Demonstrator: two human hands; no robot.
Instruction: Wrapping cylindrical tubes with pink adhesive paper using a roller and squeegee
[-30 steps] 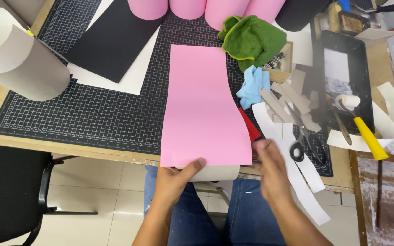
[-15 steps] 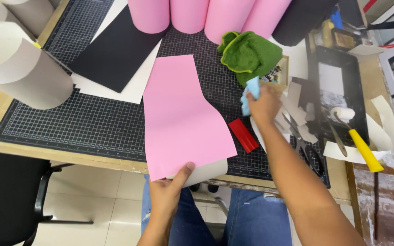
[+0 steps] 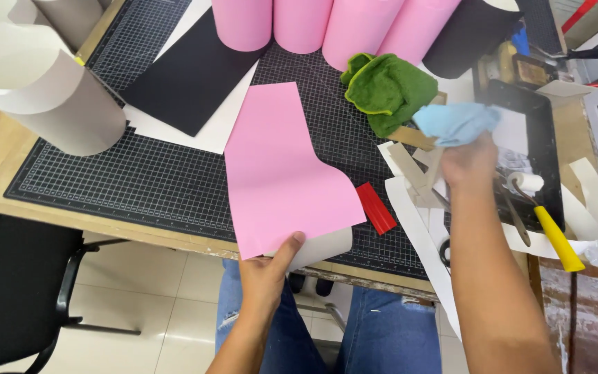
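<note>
Left hand (image 3: 266, 273): thumb on top, fingers under, pinching the near edge of the pink sheet (image 3: 282, 173) where it curls over the table edge. The sheet runs away from these fingers, long axis roughly near-to-far across the black cutting mat (image 3: 140, 180), tilted a little to the left at the far end.

Right hand (image 3: 470, 161): clenched around a light blue cloth (image 3: 455, 122), which bunches out beyond the fingertips. It is raised over the paper scraps beside the black tray (image 3: 547, 131). The sheet lies to the left of these fingers, well apart; the left hand is much the nearer to it.

Red scraper (image 3: 376, 208) lies just right of the sheet's near corner, between the two hands. Green cloth (image 3: 392, 90) sits just left of the blue one
</note>
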